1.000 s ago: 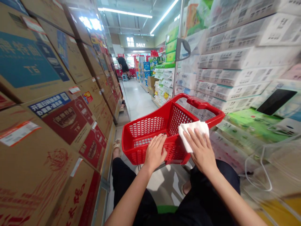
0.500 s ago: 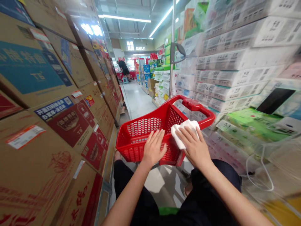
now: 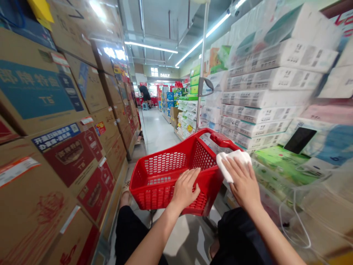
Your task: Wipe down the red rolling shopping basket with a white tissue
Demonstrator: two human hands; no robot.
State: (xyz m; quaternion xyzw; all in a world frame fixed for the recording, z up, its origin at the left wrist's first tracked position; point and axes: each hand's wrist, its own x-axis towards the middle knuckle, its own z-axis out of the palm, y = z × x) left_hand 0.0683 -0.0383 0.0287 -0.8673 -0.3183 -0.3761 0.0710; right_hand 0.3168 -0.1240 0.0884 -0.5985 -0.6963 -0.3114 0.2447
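A small red plastic shopping cart [image 3: 140, 173] with perforated basket walls stands before my knees. My left hand [image 3: 185, 188] rests on the near rim of its basket, fingers stretched out and thumb apart, holding nothing. Under the fingers of my right hand [image 3: 246, 186] is a folded white cloth [image 3: 224, 170], pressed on the near end of the cart's red handle [image 3: 224, 141]. The cloth and fingers cover that end of the handle. Through the perforated side, the inside of the basket is partly visible.
Stacked cardboard boxes [image 3: 63, 151] line the left side. Packs of tissue [image 3: 256, 97] are piled on the right, with a dark phone [image 3: 300, 140] and a white cable [image 3: 294, 213] lower down. A metal pole [image 3: 202, 62] rises behind the cart. A person [image 3: 145, 94] bends over far down the aisle.
My right hand and the cloth have shifted right, from the basket's corner to the near end of the handle. My left hand stays on the rim. The view has tilted upward.
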